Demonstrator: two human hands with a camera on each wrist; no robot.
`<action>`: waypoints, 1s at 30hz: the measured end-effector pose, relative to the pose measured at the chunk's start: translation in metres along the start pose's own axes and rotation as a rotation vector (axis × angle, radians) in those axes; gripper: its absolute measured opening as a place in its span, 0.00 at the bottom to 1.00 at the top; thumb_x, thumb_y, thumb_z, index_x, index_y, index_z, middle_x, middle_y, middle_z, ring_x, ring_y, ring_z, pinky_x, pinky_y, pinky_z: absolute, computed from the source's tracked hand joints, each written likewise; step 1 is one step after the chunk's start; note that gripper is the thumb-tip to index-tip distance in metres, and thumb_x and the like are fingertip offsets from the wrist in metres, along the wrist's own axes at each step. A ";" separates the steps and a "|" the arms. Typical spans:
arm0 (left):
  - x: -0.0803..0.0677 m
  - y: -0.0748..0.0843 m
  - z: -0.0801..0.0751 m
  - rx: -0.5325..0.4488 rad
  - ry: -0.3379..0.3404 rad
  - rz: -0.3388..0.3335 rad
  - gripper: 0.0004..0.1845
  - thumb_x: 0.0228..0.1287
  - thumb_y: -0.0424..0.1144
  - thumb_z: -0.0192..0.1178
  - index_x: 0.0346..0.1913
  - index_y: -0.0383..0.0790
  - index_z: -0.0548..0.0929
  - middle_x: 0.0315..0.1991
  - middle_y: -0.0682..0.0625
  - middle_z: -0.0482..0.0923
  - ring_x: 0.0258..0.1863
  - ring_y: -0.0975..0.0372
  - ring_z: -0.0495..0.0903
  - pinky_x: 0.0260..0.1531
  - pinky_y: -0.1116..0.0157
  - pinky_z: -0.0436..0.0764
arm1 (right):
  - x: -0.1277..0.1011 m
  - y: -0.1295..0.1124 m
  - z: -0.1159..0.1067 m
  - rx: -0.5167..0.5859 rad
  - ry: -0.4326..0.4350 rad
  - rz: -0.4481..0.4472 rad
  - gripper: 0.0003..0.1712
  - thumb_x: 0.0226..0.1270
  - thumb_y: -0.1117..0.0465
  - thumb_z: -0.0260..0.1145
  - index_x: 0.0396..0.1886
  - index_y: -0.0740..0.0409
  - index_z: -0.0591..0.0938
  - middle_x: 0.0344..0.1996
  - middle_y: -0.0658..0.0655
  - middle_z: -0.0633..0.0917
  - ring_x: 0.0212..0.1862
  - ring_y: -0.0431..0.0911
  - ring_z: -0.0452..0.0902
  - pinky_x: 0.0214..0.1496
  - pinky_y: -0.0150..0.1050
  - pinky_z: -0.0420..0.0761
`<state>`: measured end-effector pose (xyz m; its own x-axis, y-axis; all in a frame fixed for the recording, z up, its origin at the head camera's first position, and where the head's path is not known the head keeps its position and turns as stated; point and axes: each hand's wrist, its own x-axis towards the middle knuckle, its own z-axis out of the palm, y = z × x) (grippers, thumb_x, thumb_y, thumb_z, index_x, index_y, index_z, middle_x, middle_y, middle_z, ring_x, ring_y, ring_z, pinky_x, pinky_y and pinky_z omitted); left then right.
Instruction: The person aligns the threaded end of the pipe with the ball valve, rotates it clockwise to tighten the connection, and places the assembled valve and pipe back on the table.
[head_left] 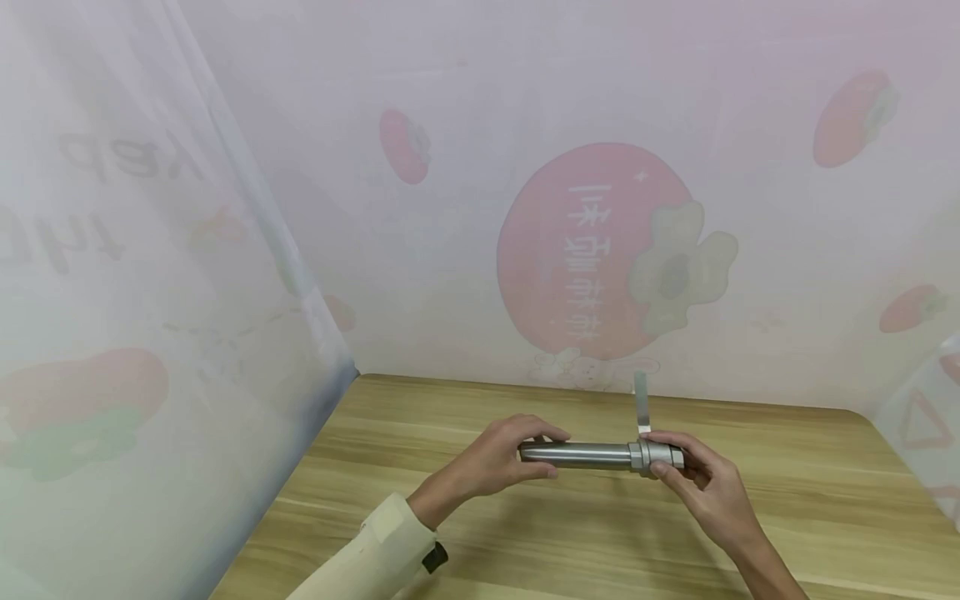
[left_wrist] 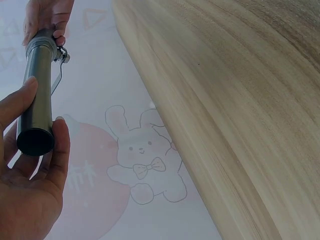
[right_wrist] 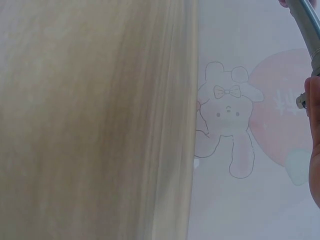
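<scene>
Tube (head_left: 577,455): above the tabletop (head_left: 787,500), held sideways
Left hand (head_left: 498,458): on the tube's left end
Right hand (head_left: 701,483): on its right end
Curtain (head_left: 525,208): behind the tabletop

A makeshift recording booth: a wooden desk (head_left: 787,500) walled from 9 to 3 o'clock by translucent plastic sheeting (head_left: 465,250) printed with persimmons (head_left: 592,250) and a cartoon rabbit (left_wrist: 142,155).

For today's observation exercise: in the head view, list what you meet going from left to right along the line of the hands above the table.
Cream sleeve → left hand → metal cylinder → thin metal lever standing up near the cylinder's right end → right hand.
</scene>
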<state>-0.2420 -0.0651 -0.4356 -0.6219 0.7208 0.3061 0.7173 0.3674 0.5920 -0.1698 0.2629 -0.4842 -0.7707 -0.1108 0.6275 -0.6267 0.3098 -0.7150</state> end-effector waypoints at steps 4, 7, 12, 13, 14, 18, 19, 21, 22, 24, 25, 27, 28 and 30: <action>0.000 0.000 0.000 0.001 0.005 -0.004 0.26 0.69 0.41 0.78 0.68 0.46 0.86 0.60 0.54 0.89 0.48 0.71 0.82 0.53 0.68 0.81 | 0.000 0.000 -0.001 0.001 -0.011 0.034 0.23 0.72 0.79 0.69 0.64 0.64 0.84 0.59 0.35 0.87 0.51 0.35 0.87 0.48 0.29 0.87; 0.000 0.001 0.000 0.008 0.008 -0.015 0.26 0.68 0.40 0.78 0.68 0.46 0.86 0.61 0.54 0.89 0.50 0.70 0.83 0.55 0.66 0.81 | 0.000 0.000 -0.001 0.003 -0.015 0.043 0.23 0.72 0.79 0.69 0.64 0.64 0.84 0.59 0.35 0.87 0.50 0.36 0.87 0.48 0.29 0.87; -0.001 0.002 -0.001 0.034 0.000 -0.056 0.28 0.69 0.43 0.78 0.70 0.48 0.85 0.62 0.55 0.88 0.55 0.67 0.82 0.60 0.62 0.80 | 0.000 0.000 0.000 0.005 -0.002 0.009 0.24 0.71 0.80 0.69 0.64 0.66 0.84 0.58 0.38 0.87 0.49 0.36 0.86 0.47 0.29 0.87; -0.001 0.002 -0.001 0.039 -0.003 -0.067 0.28 0.69 0.44 0.77 0.70 0.48 0.85 0.62 0.55 0.88 0.56 0.66 0.82 0.60 0.62 0.80 | 0.000 -0.001 0.000 0.008 0.004 -0.001 0.24 0.71 0.81 0.69 0.64 0.66 0.84 0.58 0.39 0.87 0.49 0.36 0.86 0.47 0.29 0.87; -0.001 0.003 -0.001 0.042 -0.007 -0.077 0.28 0.70 0.44 0.77 0.71 0.49 0.85 0.62 0.55 0.88 0.56 0.65 0.82 0.59 0.63 0.80 | 0.000 -0.001 0.001 0.009 0.009 -0.012 0.25 0.70 0.82 0.69 0.64 0.67 0.84 0.58 0.40 0.88 0.49 0.36 0.86 0.47 0.29 0.87; -0.002 0.004 -0.003 0.049 -0.024 -0.105 0.27 0.71 0.48 0.76 0.71 0.50 0.85 0.60 0.55 0.89 0.53 0.67 0.80 0.53 0.67 0.79 | -0.001 -0.001 0.002 0.016 0.019 -0.037 0.26 0.69 0.83 0.68 0.64 0.68 0.84 0.58 0.42 0.88 0.48 0.35 0.86 0.46 0.28 0.86; -0.002 0.004 -0.003 0.051 -0.028 -0.106 0.27 0.71 0.48 0.76 0.70 0.50 0.85 0.60 0.55 0.90 0.52 0.67 0.80 0.52 0.68 0.79 | -0.001 -0.001 0.002 0.017 0.019 -0.039 0.26 0.69 0.83 0.68 0.64 0.68 0.84 0.58 0.42 0.88 0.48 0.35 0.86 0.46 0.28 0.86; -0.002 0.004 -0.003 0.054 -0.033 -0.102 0.26 0.72 0.49 0.75 0.70 0.50 0.86 0.59 0.56 0.90 0.50 0.69 0.80 0.51 0.69 0.78 | -0.001 -0.001 0.002 0.015 0.019 -0.040 0.26 0.69 0.84 0.68 0.64 0.68 0.84 0.58 0.42 0.88 0.48 0.35 0.86 0.46 0.29 0.87; -0.002 0.004 -0.003 0.054 -0.034 -0.099 0.26 0.72 0.49 0.75 0.70 0.50 0.86 0.58 0.56 0.90 0.49 0.69 0.79 0.50 0.69 0.78 | -0.001 -0.001 0.002 0.014 0.019 -0.040 0.26 0.69 0.83 0.68 0.64 0.68 0.84 0.58 0.42 0.88 0.48 0.35 0.86 0.46 0.28 0.87; -0.001 0.004 -0.003 0.052 -0.033 -0.090 0.25 0.72 0.48 0.75 0.69 0.49 0.87 0.58 0.55 0.90 0.48 0.70 0.79 0.49 0.69 0.78 | -0.001 -0.001 0.002 0.013 0.020 -0.039 0.26 0.69 0.83 0.68 0.64 0.68 0.84 0.58 0.42 0.88 0.48 0.35 0.86 0.46 0.28 0.86; -0.001 0.003 -0.002 0.046 -0.033 -0.086 0.25 0.72 0.48 0.75 0.69 0.49 0.87 0.58 0.55 0.90 0.47 0.71 0.80 0.49 0.70 0.79 | -0.001 -0.001 0.002 0.012 0.021 -0.038 0.26 0.69 0.83 0.68 0.64 0.68 0.84 0.58 0.42 0.88 0.48 0.35 0.86 0.46 0.28 0.86; -0.001 0.002 -0.002 0.028 -0.032 -0.081 0.25 0.72 0.48 0.75 0.69 0.48 0.87 0.58 0.54 0.90 0.47 0.72 0.81 0.49 0.71 0.80 | -0.001 -0.002 0.002 0.010 0.022 -0.036 0.26 0.69 0.83 0.68 0.64 0.68 0.84 0.58 0.42 0.88 0.48 0.35 0.86 0.46 0.28 0.86; -0.001 0.002 -0.001 0.015 -0.033 -0.080 0.25 0.72 0.48 0.75 0.68 0.48 0.87 0.59 0.53 0.90 0.47 0.73 0.82 0.49 0.71 0.81 | 0.000 -0.002 0.002 0.010 0.022 -0.036 0.26 0.69 0.83 0.68 0.65 0.68 0.84 0.58 0.42 0.88 0.48 0.35 0.86 0.46 0.28 0.86; -0.001 0.002 -0.001 -0.009 -0.033 -0.079 0.25 0.72 0.48 0.75 0.68 0.47 0.87 0.60 0.52 0.90 0.46 0.73 0.84 0.49 0.72 0.83 | 0.000 -0.002 0.002 0.009 0.023 -0.037 0.26 0.69 0.83 0.68 0.65 0.68 0.84 0.58 0.43 0.88 0.48 0.35 0.86 0.46 0.29 0.86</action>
<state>-0.2403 -0.0653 -0.4338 -0.6657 0.7088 0.2333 0.6632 0.4188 0.6202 -0.1685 0.2608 -0.4833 -0.7443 -0.1002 0.6603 -0.6557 0.2970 -0.6941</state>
